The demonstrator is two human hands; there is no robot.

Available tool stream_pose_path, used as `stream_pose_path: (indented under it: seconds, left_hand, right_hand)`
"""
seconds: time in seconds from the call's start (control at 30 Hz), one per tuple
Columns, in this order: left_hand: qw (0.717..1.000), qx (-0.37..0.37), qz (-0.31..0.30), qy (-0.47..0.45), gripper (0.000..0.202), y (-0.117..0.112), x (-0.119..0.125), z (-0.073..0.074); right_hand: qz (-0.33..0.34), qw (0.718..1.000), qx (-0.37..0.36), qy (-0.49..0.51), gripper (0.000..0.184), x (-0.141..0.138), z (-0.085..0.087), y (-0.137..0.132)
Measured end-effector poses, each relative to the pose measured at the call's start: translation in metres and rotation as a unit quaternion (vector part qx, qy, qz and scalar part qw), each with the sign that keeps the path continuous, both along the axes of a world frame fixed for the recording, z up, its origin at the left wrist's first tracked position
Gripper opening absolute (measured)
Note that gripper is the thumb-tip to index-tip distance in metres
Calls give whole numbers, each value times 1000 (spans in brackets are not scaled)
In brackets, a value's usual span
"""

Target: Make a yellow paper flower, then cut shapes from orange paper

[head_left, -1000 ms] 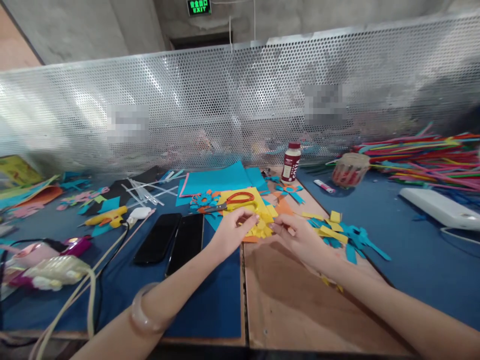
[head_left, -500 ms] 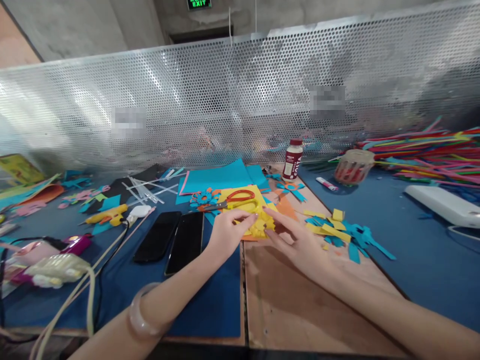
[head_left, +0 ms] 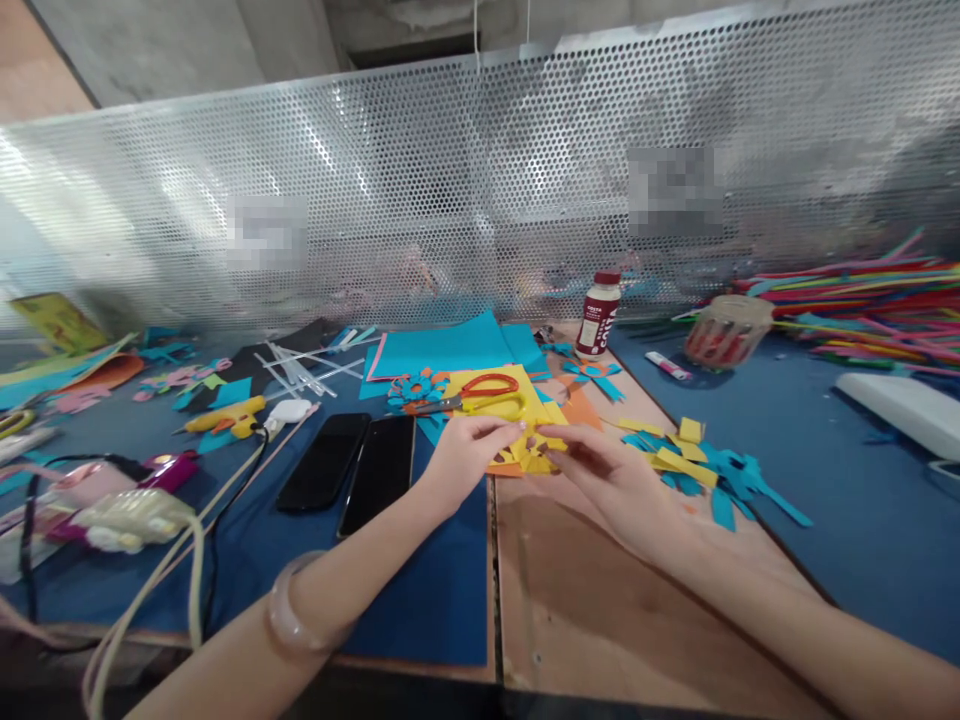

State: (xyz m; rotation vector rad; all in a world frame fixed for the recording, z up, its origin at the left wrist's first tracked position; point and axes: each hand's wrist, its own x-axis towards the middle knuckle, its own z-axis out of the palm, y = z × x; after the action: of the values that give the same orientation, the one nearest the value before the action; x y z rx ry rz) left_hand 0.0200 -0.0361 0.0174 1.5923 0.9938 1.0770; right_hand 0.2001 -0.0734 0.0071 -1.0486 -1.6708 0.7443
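Note:
A yellow paper cutout with petal-like strips (head_left: 534,460) is between my two hands, above the seam of the table. My left hand (head_left: 466,458) pinches its left side, thumb and forefinger pressed together. My right hand (head_left: 611,485) grips its right side between thumb and bent fingers. Just behind lie scissors (head_left: 489,396) with one red and one yellow handle loop, resting on a yellow paper sheet (head_left: 463,382). A blue paper flower (head_left: 420,388) sits by the scissor blades. The underside of the cutout is hidden.
Two phones (head_left: 324,462) lie left of my hands, near a yellow glue gun (head_left: 227,415) and cables. Blue sheets (head_left: 446,345) lie behind. A bottle (head_left: 598,315), a jar (head_left: 727,332), paper scraps (head_left: 682,463) and pipe cleaners (head_left: 877,305) stand or lie right. A perforated metal screen (head_left: 420,190) closes the back.
The view has shifted slightly, so things appear a little farther right. My right fingers have bent and drawn closer together on the cutout's right side. My left hand keeps its pinch.

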Motion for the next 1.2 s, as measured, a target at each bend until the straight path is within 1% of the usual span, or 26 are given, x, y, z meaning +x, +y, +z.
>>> stream_pose_path:
  seconds: [0.13,0.23,0.33,0.43,0.5,0.57,0.7,0.77,0.83,0.93,1.03,1.1,1.17,1.2]
  left_hand:
    - [999,-29,5,-20,27,1,0,1]
    - [998,-52,4,-35,27,1,1,1]
    - [995,-84,-16,-43,31,0,3,-1]
    - [996,-73,-38,-31,40,-1,5,-5]
    - [995,-63,-64,-32,40,0,6,-9]
    - [993,-69,-82,-46,36,1,5,-12]
    - [991,-90,-76,-56,40,5,3,-17]
    - [992,-103,-70,-35,42,7,1,-18]
    - [993,-107,-56,-2,45,7,0,-17]
    - [993,-101,-50,41,48,6,0,-15]
    - [988,-130,-58,61,51,4,1,-10]
    - [987,-126,-43,91,51,3,-1,-5]
    - [987,-81,-21,135,48,5,-9,2]
    - [986,-54,-9,159,46,8,-15,6]
  right_hand:
    - [0,1000,-16,13,26,0,4,-2]
    - [-1,1000,-27,7,29,1,2,-1]
    - [-21,999,-25,1,31,3,-4,4]
    - [-31,999,-19,-1,31,4,-10,8]
    - [-30,999,-18,0,31,5,-11,9]
    - [-25,999,-25,4,30,5,-10,8]
    - [-10,998,-62,9,30,4,-6,5]
    - [-3,997,-83,9,31,3,-6,5]
    - [-5,996,-87,-1,31,3,-7,6]
    - [-18,996,-80,-27,30,6,-11,12]
    - [-20,993,-91,-67,33,12,-15,18]
    - [-12,987,-87,-132,35,16,-14,21]
    - [2,973,-55,-225,36,19,-11,20]
    - [7,961,-33,-274,36,20,-8,18]
